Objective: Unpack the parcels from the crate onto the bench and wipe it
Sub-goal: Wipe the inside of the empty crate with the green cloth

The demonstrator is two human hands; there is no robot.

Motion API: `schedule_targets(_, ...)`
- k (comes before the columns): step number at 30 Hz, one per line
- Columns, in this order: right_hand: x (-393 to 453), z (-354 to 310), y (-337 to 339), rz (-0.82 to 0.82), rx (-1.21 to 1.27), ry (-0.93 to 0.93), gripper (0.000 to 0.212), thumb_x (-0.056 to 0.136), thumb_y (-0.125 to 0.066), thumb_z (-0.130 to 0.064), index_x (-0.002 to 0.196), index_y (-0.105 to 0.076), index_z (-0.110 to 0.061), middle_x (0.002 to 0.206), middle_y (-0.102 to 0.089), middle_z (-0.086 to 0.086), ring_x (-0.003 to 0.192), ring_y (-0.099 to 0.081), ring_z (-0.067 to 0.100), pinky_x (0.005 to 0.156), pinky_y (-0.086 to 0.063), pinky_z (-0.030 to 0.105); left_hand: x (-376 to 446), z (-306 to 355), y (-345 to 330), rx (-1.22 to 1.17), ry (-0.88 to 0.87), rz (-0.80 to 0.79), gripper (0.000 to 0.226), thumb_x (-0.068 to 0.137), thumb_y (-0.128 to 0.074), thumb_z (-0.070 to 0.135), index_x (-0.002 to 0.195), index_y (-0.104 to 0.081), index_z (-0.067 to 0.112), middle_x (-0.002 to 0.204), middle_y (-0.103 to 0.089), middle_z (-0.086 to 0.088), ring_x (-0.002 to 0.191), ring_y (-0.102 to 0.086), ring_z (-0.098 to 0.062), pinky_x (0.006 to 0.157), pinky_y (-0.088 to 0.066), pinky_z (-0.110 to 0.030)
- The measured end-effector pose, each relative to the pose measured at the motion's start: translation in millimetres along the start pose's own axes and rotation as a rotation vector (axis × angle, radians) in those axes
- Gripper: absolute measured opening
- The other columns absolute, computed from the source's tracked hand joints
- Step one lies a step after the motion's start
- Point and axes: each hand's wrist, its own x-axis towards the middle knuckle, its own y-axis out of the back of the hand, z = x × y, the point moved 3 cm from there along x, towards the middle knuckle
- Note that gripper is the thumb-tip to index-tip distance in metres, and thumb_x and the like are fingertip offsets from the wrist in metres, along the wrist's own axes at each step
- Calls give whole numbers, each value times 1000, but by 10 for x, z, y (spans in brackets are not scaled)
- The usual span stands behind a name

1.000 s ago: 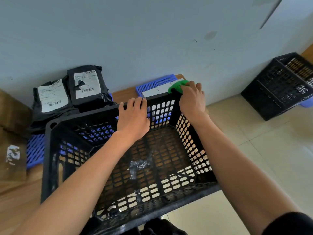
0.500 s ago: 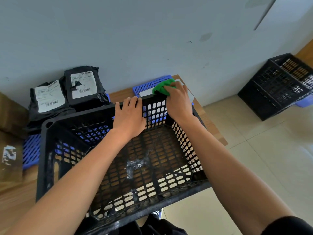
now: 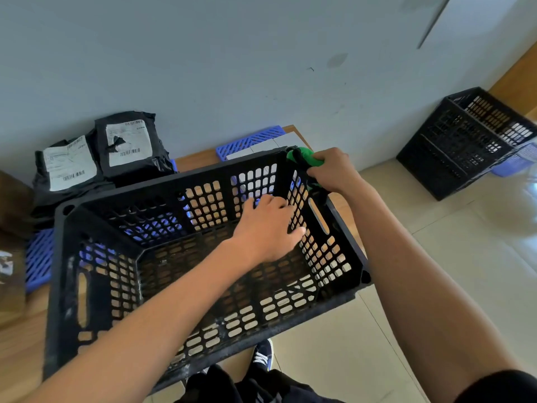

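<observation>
Black perforated crate (image 3: 96,286) on wooden bench (image 3: 17,338), emptied, overhanging bench edge at 6 o'clock. Two black poly mailer parcels (image 3: 98,158) with white labels stacked at 10 o'clock against wall, already unpacked. Right hand (image 3: 334,170) at 1 o'clock, fingers curled round green cloth (image 3: 303,158), pressing it on crate's far right corner rim, likely wiping rim. Left hand (image 3: 267,228) inside crate, fingers relaxed and mostly straight, resting against inner right wall, holding nothing, probably bracing crate against wipe pressure. Blue slatted mat (image 3: 250,141) under crate, showing at 12 and 9 o'clock. Second black crate (image 3: 465,146) on tiled floor at 2 o'clock, well apart. Wipe step underway, judged.
</observation>
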Motion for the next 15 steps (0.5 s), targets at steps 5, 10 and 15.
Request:
schedule_targets(5,-135,102,-1,-12,17,28,42,94,-63,-10,136,-63,-10,107,-61,11,77,-58,19,56,-40,21,-116,359,17,-51,-50,-88,65,98,-37,65,143,-54,22,146,-53,-1,141,-39,-25,119,-22,-57)
schedule_targets(10,-318,229,-11,0,51,32,32,94,-62,-11,126,-69,-9,97,-64,10,73,-59,16,55,-40,20,-424,688,32,-103,-157,-163,61,95,-38,72,127,-68,30,109,-71,8,112,-61,-18,103,-37,-46)
schedule_targets(15,-578,305,-40,35,66,40,36,94,-59,-12,129,-68,-10,104,-66,12,88,-63,25,63,-43,24,-783,915,-85,-80,-241,-210,45,90,-55,62,116,-70,29,102,-69,9,102,-62,-16,95,-37,-43)
